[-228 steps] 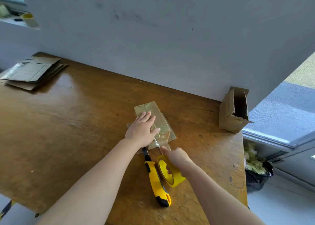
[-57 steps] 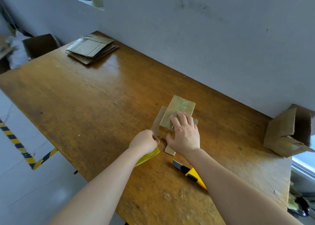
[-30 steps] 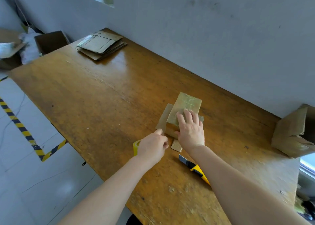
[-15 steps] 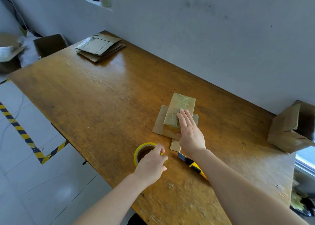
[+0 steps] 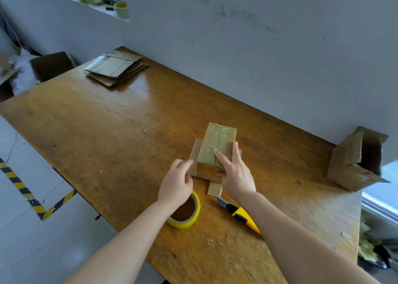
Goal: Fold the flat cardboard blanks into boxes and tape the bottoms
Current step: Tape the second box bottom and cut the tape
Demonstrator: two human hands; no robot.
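Nearest on the table (image 5: 107, 133) lies a yellow tape roll (image 5: 185, 216), flat on its side, with a yellow and black knife (image 5: 238, 214) just to its right; the knife's far end points toward the box and its near end is hidden under the right forearm. The left hand (image 5: 176, 184) hangs over the roll's far edge. It is blurred, with fingers loosely stretched toward the box and nothing in them. Between the 2 hands, a small cardboard flap (image 5: 214, 189) lies on the wood.

The right hand (image 5: 235, 171) rests on the box (image 5: 217, 146), with straight fingers lying flat on its taped top and the thumb against the near side. The box stands mid-table with the taped face up. Glossy tape strips cross that face, and another flap juts out at its left.

Further right, near the wall (image 5: 258, 46), an open box (image 5: 355, 161) lies on its side, well apart. At the far left corner sits a stack of blanks (image 5: 116, 68). Beyond the table's left end stands a dark carton (image 5: 51, 65), and 3 tape rolls (image 5: 121, 9) sit on a ledge above.
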